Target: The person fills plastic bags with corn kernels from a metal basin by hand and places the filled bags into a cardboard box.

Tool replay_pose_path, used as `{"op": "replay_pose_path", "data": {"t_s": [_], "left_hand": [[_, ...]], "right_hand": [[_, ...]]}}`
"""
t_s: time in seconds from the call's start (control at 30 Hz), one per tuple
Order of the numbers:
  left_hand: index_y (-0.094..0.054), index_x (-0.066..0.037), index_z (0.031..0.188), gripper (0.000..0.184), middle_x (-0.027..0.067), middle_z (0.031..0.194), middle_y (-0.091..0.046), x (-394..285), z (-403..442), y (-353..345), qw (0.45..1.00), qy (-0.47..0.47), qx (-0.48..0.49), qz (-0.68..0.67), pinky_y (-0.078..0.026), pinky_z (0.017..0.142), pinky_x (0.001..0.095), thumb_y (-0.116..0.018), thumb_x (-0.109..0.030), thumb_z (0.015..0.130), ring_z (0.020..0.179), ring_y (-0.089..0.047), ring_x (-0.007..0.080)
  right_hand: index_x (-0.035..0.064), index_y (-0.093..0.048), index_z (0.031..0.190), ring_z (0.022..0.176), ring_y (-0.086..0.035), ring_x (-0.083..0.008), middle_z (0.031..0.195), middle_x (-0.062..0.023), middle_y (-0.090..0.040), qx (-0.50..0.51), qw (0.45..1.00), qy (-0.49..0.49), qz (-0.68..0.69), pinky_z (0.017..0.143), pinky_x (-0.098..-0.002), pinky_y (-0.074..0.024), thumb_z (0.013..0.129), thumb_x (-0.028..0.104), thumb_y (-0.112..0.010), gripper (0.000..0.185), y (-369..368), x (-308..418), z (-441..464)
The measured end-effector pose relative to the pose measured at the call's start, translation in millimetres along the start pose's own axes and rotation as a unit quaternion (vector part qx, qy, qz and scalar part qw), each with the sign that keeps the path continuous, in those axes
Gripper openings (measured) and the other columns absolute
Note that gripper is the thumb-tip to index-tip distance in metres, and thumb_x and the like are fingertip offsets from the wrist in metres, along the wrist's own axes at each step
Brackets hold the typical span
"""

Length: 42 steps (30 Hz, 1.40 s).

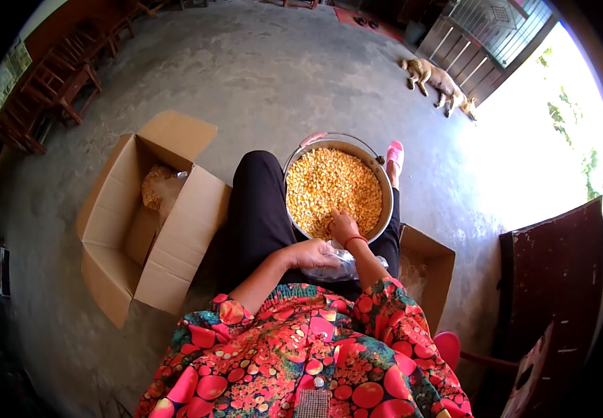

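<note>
A metal bucket full of yellow corn kernels stands between my legs, its handle leaning over the far rim. My right hand, with a red bracelet at the wrist, is at the near side of the bucket. Its fingers are bunched and curled down into the kernels, and the fingertips are partly hidden. Just below the near rim, my left hand grips a clear plastic bag over my lap. The right forearm covers part of this bag, so I cannot see what is in it.
An open cardboard box on the left holds a clear bag of corn. Another cardboard box with clear plastic inside stands at my right. A dog lies near the bright doorway. Wooden chairs line the left wall.
</note>
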<state>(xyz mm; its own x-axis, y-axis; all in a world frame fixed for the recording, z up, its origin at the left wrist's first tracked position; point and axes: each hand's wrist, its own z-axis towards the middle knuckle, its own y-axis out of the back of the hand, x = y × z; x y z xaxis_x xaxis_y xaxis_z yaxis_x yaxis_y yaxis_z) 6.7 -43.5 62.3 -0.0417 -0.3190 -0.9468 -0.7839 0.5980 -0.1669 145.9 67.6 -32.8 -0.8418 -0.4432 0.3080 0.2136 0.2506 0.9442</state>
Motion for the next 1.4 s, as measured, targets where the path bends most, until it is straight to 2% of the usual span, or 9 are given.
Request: {"op": "replay_pose_path", "data": {"t_s": [0.17, 0.3, 0.47, 0.57, 0.77, 0.97, 1.07, 1.17, 1.4], "left_hand": [[-0.057, -0.002, 0.089, 0.022, -0.0006, 0.076, -0.057, 12.3, 18.9, 17.1, 0.968, -0.135, -0.189, -0.090, -0.040, 0.061, 0.0188, -0.047, 0.003, 0.071, 0.068, -0.051, 0.0054], [-0.055, 0.000, 0.092, 0.020, -0.0006, 0.075, -0.055, 0.8, 27.2, 37.0, 0.929, -0.178, -0.323, -0.043, -0.040, 0.059, 0.0176, -0.047, 0.002, 0.074, 0.066, -0.050, 0.0060], [-0.055, 0.001, 0.089, 0.015, 0.0006, 0.070, -0.053, 21.8, 56.4, 57.8, 0.868, -0.275, -0.406, -0.076, -0.039, 0.053, 0.0186, -0.048, -0.001, 0.075, 0.058, -0.046, 0.0050], [-0.054, 0.002, 0.090, 0.017, 0.0075, 0.077, -0.059, 34.9, 59.6, 63.3, 0.850, -0.244, -0.455, -0.109, -0.043, 0.063, 0.0235, -0.049, -0.001, 0.073, 0.067, -0.054, 0.0115], [-0.057, -0.001, 0.083, 0.019, -0.0001, 0.065, -0.053, 44.7, 69.7, 63.7, 0.806, -0.242, -0.539, -0.009, -0.036, 0.047, 0.0180, -0.043, -0.014, 0.081, 0.052, -0.044, 0.0040], [-0.057, -0.002, 0.084, 0.019, -0.0008, 0.060, -0.051, 30.6, 55.4, 57.1, 0.851, -0.197, -0.473, -0.117, -0.034, 0.044, 0.0169, -0.043, -0.014, 0.082, 0.048, -0.041, 0.0029], [-0.057, -0.001, 0.085, 0.018, -0.0025, 0.054, -0.045, 33.3, 56.8, 57.3, 0.846, -0.217, -0.472, -0.121, -0.033, 0.045, 0.0171, -0.043, -0.013, 0.082, 0.047, -0.039, 0.0035], [-0.054, -0.001, 0.086, 0.014, -0.0034, 0.056, -0.043, 31.2, 55.5, 55.9, 0.853, -0.232, -0.449, -0.131, -0.033, 0.046, 0.0168, -0.045, -0.009, 0.081, 0.047, -0.038, 0.0039], [-0.031, -0.007, 0.120, 0.052, 0.0063, 0.107, -0.043, -7.9, 33.1, 35.3, 0.908, -0.253, -0.291, -0.162, -0.039, 0.077, 0.0224, -0.051, -0.001, 0.072, 0.088, -0.045, 0.0087]], "right_hand": [[0.0031, -0.054, 0.094, 0.076, -0.055, -0.0259, 0.083, -0.0162, -0.057, 0.054, 0.990, -0.020, 0.126, 0.068, -0.0308, -0.0433, 0.074, 0.021, -0.050, 0.027, -11.2, -30.2, 16.0], [0.0054, -0.054, 0.085, 0.049, -0.045, -0.0077, 0.061, -0.0004, -0.048, 0.015, 0.689, -0.191, 0.698, 0.037, -0.0203, -0.0338, 0.076, 0.011, -0.050, 0.011, 23.8, -28.2, 11.3], [0.0107, -0.050, 0.080, 0.053, -0.046, -0.0064, 0.066, 0.0014, -0.046, -0.059, 0.549, -0.168, 0.816, 0.036, -0.0148, -0.0308, 0.080, 0.020, -0.049, 0.010, 89.2, -32.6, 8.5], [0.0114, -0.046, 0.078, 0.043, -0.036, -0.0047, 0.066, 0.0004, -0.046, -0.046, 0.561, -0.112, 0.819, 0.032, -0.0149, -0.0232, 0.082, 0.022, -0.045, 0.012, 132.3, -7.0, 0.7], [0.0081, -0.047, 0.076, 0.039, -0.025, -0.0036, 0.065, 0.0000, -0.044, 0.129, 0.613, -0.080, 0.775, 0.031, -0.0154, -0.0188, 0.082, 0.024, -0.045, 0.017, 130.2, 45.6, -25.2], [0.0038, -0.049, 0.099, 0.062, -0.051, -0.0156, 0.084, -0.0066, -0.052, 0.183, 0.626, -0.182, 0.736, 0.044, -0.0236, -0.0430, 0.080, 0.018, -0.048, 0.024, 51.3, 22.3, -7.4], [0.0046, -0.040, 0.112, 0.096, -0.045, -0.0262, 0.113, -0.0135, -0.037, 0.085, 0.802, -0.171, 0.566, 0.068, -0.0349, -0.0485, 0.077, 0.019, -0.050, 0.039, 60.1, 26.1, -11.6], [0.0111, -0.036, 0.116, 0.102, -0.041, -0.0329, 0.112, -0.0178, -0.041, -0.013, 0.992, -0.062, 0.113, 0.083, -0.0381, -0.0385, 0.066, 0.020, -0.057, 0.055, 44.1, -11.3, -9.4], [0.0046, -0.045, 0.108, 0.086, -0.054, -0.0284, 0.093, -0.0162, -0.055, -0.016, 0.999, 0.025, -0.017, 0.073, -0.0365, -0.0438, 0.067, 0.023, -0.054, 0.046, 77.2, -21.4, -27.9]]}}
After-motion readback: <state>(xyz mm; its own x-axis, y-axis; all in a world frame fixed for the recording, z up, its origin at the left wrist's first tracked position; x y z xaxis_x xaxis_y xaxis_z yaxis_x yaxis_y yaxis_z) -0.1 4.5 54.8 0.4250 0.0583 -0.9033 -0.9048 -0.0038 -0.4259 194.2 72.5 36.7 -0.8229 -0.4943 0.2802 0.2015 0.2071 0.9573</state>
